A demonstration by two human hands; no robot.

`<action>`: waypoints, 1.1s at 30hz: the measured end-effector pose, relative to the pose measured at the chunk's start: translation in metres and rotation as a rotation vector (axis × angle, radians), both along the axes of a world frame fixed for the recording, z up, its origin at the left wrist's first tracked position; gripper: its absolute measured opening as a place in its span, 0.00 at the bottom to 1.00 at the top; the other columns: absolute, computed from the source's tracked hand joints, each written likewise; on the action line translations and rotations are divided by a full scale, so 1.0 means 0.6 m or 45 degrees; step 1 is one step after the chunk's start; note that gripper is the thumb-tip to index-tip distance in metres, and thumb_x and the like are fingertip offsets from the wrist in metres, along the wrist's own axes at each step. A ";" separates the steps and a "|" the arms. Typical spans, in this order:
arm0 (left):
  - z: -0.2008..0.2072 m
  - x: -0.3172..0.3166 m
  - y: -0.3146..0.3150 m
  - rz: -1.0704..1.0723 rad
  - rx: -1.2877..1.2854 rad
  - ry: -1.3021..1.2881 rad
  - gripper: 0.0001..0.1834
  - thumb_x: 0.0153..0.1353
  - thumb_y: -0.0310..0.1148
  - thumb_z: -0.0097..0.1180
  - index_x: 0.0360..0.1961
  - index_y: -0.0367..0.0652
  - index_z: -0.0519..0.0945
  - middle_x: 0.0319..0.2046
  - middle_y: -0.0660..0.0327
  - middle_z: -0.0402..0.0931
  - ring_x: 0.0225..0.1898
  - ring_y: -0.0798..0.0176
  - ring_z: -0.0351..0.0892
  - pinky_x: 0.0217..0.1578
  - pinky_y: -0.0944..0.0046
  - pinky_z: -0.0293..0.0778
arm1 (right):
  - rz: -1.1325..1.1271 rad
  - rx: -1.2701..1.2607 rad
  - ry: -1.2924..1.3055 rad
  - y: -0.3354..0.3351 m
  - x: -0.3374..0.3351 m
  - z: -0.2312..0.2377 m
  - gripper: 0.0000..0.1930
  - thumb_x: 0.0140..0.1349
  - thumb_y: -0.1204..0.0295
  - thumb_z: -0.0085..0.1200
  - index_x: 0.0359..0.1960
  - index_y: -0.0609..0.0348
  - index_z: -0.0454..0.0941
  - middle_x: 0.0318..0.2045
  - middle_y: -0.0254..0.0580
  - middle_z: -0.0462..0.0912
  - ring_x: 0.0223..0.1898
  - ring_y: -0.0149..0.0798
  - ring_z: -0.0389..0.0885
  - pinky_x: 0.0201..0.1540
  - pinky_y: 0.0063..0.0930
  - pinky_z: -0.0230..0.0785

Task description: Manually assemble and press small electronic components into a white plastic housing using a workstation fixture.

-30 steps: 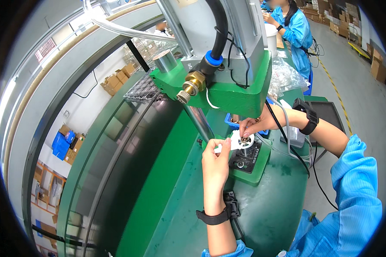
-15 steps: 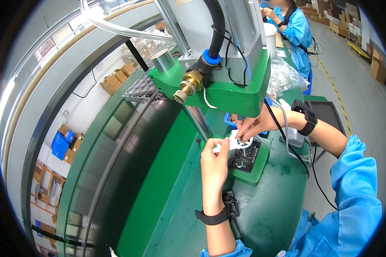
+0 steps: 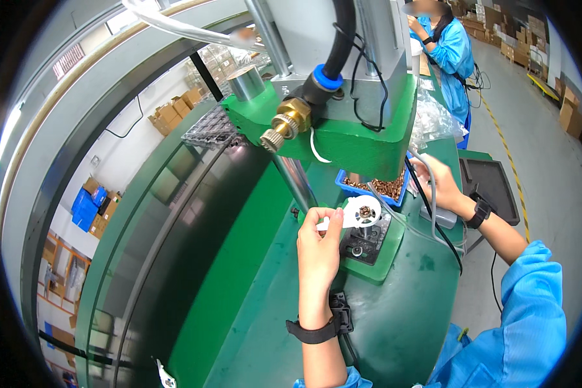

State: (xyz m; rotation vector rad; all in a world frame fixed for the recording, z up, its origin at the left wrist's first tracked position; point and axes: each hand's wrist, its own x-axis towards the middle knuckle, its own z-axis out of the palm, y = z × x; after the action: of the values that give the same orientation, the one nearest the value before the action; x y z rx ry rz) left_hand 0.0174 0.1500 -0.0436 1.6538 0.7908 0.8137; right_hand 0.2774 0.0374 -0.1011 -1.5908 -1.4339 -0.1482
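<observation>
My left hand is closed on the narrow end of a flat white plastic part. The part's round, ring-shaped end lies over the metal post of a black fixture plate on the green press base. A small copper-coloured piece sits at the middle of that ring. My right hand is beside the right end of a blue bin holding many small copper-coloured pieces. Cables cross in front of its fingertips, so their grip is hidden.
The green press head with its brass valve hangs above the fixture. Black and grey cables run over the bench. A wrist-worn black device lies against the left forearm. A co-worker in blue stands at the far right.
My right hand has left the white part and moved right, to beside the blue bin. The bin's copper-coloured pieces are now exposed. My left hand keeps hold of the white part.
</observation>
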 end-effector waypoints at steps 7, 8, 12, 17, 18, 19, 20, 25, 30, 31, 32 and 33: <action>0.012 -0.014 0.001 -0.091 -0.135 -0.062 0.09 0.60 0.36 0.50 0.31 0.41 0.73 0.15 0.74 0.63 0.16 0.79 0.56 0.16 0.75 0.51 | -0.038 0.147 -0.336 -0.005 -0.014 0.007 0.24 0.46 0.70 0.58 0.48 0.59 0.68 0.23 0.35 0.66 0.24 0.34 0.62 0.34 0.28 0.56; 0.016 -0.014 -0.001 -0.135 -0.212 -0.074 0.09 0.61 0.36 0.50 0.32 0.41 0.73 0.14 0.74 0.61 0.15 0.81 0.55 0.15 0.75 0.49 | -0.050 0.165 -0.320 -0.006 -0.013 0.005 0.24 0.46 0.71 0.58 0.48 0.58 0.68 0.22 0.34 0.65 0.24 0.34 0.61 0.33 0.27 0.55; 0.014 -0.012 -0.002 -0.183 -0.246 -0.140 0.09 0.62 0.36 0.49 0.34 0.41 0.73 0.14 0.76 0.59 0.13 0.82 0.53 0.14 0.76 0.46 | -0.076 0.178 -0.288 -0.009 -0.010 0.000 0.24 0.46 0.71 0.58 0.47 0.57 0.69 0.21 0.33 0.64 0.23 0.33 0.60 0.33 0.26 0.54; 0.015 -0.020 0.002 -0.211 -0.273 -0.127 0.11 0.63 0.37 0.47 0.35 0.40 0.72 0.13 0.76 0.57 0.13 0.82 0.50 0.14 0.76 0.46 | -0.068 0.087 -0.371 0.013 0.000 0.004 0.19 0.48 0.72 0.55 0.45 0.56 0.70 0.22 0.34 0.67 0.26 0.35 0.66 0.36 0.28 0.57; 0.016 -0.021 0.002 -0.215 -0.268 -0.131 0.11 0.63 0.37 0.46 0.36 0.41 0.72 0.14 0.76 0.57 0.14 0.81 0.50 0.14 0.76 0.46 | -0.054 0.065 -0.345 0.022 -0.001 0.005 0.15 0.48 0.71 0.55 0.40 0.56 0.73 0.24 0.35 0.71 0.30 0.38 0.69 0.39 0.30 0.58; 0.015 -0.021 0.003 -0.215 -0.260 -0.135 0.11 0.63 0.37 0.46 0.36 0.41 0.72 0.14 0.76 0.57 0.14 0.81 0.50 0.14 0.76 0.46 | -0.055 0.073 -0.350 0.027 -0.004 0.012 0.15 0.48 0.71 0.55 0.40 0.56 0.73 0.24 0.35 0.71 0.30 0.38 0.69 0.39 0.30 0.58; 0.012 -0.021 0.003 -0.203 -0.258 -0.136 0.11 0.63 0.37 0.45 0.36 0.41 0.72 0.14 0.76 0.57 0.14 0.81 0.50 0.14 0.76 0.46 | -0.086 -0.034 -0.494 0.033 -0.008 0.019 0.12 0.49 0.70 0.55 0.37 0.56 0.75 0.25 0.36 0.72 0.32 0.38 0.69 0.40 0.31 0.58; 0.012 -0.023 -0.001 -0.160 -0.208 -0.108 0.11 0.63 0.37 0.45 0.35 0.40 0.73 0.15 0.75 0.59 0.15 0.81 0.52 0.14 0.76 0.47 | -0.069 -0.676 -0.729 0.086 -0.019 0.048 0.11 0.47 0.65 0.57 0.30 0.56 0.77 0.28 0.43 0.74 0.37 0.43 0.71 0.40 0.34 0.55; 0.005 -0.017 -0.001 -0.176 -0.145 -0.095 0.11 0.63 0.37 0.45 0.38 0.41 0.73 0.17 0.75 0.60 0.15 0.81 0.52 0.16 0.78 0.49 | 0.122 -0.731 -0.735 0.131 0.012 0.027 0.17 0.42 0.63 0.60 0.32 0.62 0.78 0.26 0.50 0.79 0.31 0.50 0.77 0.35 0.40 0.69; 0.005 -0.019 0.001 -0.188 -0.154 -0.112 0.11 0.63 0.37 0.45 0.38 0.41 0.73 0.17 0.75 0.60 0.15 0.81 0.52 0.15 0.78 0.48 | 0.126 -0.723 -0.737 0.136 0.008 0.027 0.17 0.42 0.63 0.60 0.32 0.62 0.78 0.26 0.50 0.79 0.31 0.50 0.77 0.35 0.40 0.69; 0.005 -0.019 0.001 -0.183 -0.148 -0.111 0.11 0.63 0.37 0.45 0.38 0.41 0.73 0.17 0.75 0.60 0.15 0.81 0.52 0.15 0.78 0.48 | 0.118 -0.715 -0.666 0.139 0.005 0.026 0.17 0.41 0.64 0.60 0.32 0.61 0.78 0.24 0.50 0.78 0.30 0.50 0.77 0.34 0.39 0.69; 0.004 -0.019 0.001 -0.171 -0.132 -0.097 0.12 0.64 0.37 0.45 0.38 0.40 0.73 0.17 0.75 0.61 0.15 0.82 0.53 0.15 0.78 0.48 | 0.107 -0.709 -0.594 0.141 0.000 0.026 0.16 0.40 0.64 0.61 0.31 0.61 0.79 0.23 0.50 0.78 0.29 0.50 0.77 0.33 0.39 0.69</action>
State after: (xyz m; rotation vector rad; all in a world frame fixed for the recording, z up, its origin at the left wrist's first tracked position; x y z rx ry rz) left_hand 0.0062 0.1509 -0.0412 1.5570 0.6509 0.7252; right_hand 0.2775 0.1221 -0.0854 -2.0261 -2.0264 -0.0746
